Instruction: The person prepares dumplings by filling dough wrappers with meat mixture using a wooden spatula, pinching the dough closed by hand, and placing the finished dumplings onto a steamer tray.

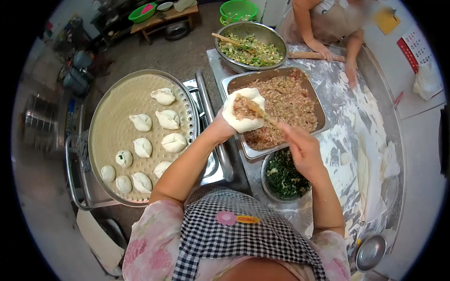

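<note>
My left hand (221, 126) cups a round white dough wrapper (247, 124) from beneath, above the near left edge of a metal tray (228, 80). A lump of meat filling (241, 110) sits on the dough. In my right hand (302, 147) is a wooden filling spatula (269, 120), its fingers closed round the handle and its tip pressed against that lump. Minced meat (286, 100) fills much of the tray. Close below my right hand stands a bowl of chopped dark greens (285, 175).
Left is a round perforated steamer tray (105, 126) bearing several filled buns (167, 119). A large bowl (281, 42) of chopped vegetables stands beyond the meat. Across the floured table (328, 154), another person's hands (320, 49) rest by a rolling pin (309, 55).
</note>
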Demonstrator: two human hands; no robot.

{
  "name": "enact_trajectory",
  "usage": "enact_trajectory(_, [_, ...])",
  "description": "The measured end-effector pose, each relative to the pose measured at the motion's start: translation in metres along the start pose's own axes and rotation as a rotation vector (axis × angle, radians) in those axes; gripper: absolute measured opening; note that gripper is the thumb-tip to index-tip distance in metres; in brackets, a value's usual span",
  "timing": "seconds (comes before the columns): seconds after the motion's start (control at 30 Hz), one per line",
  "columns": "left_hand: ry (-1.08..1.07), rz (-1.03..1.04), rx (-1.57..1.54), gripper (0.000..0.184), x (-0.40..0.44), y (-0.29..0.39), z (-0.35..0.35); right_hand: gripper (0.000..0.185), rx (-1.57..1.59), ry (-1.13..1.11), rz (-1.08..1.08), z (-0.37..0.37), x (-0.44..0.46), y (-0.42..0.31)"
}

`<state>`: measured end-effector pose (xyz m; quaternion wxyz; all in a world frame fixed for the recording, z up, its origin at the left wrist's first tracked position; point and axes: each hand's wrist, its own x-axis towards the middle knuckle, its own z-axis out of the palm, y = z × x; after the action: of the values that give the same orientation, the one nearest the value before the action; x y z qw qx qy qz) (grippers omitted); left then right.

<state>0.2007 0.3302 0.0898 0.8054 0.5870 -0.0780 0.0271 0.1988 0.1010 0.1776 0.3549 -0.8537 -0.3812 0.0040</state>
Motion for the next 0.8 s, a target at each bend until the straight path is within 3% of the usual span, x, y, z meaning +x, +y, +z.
enact_trajectory(0.03, [-0.004,-0.013,0.063,0.064,-0.002,0.008,-0.002,0.039,0.129,0.102,0.007,0.001,-0.003,0.008])
enact_trajectory(0.13, [-0.109,0.015,0.008,0.063,0.005,0.022,-0.004,0.035,0.154,0.089,0.102,-0.003,-0.011,0.017])
enact_trajectory(0.23, [-0.088,0.131,0.251,0.06,0.008,0.026,-0.007,0.035,0.206,0.036,0.174,0.002,-0.022,0.018])
enact_trajectory(0.33, [0.024,0.137,0.17,0.06,0.006,0.004,-0.007,0.036,0.238,0.015,0.209,0.005,-0.023,0.015])
enact_trajectory(0.73, [0.129,0.339,0.471,0.067,-0.002,-0.013,-0.008,0.038,-0.039,-0.028,0.012,0.025,-0.014,0.004])
enact_trajectory(0.8, [0.151,0.318,0.574,0.063,-0.005,-0.015,-0.01,0.037,0.303,-0.122,0.193,0.03,-0.015,0.007])
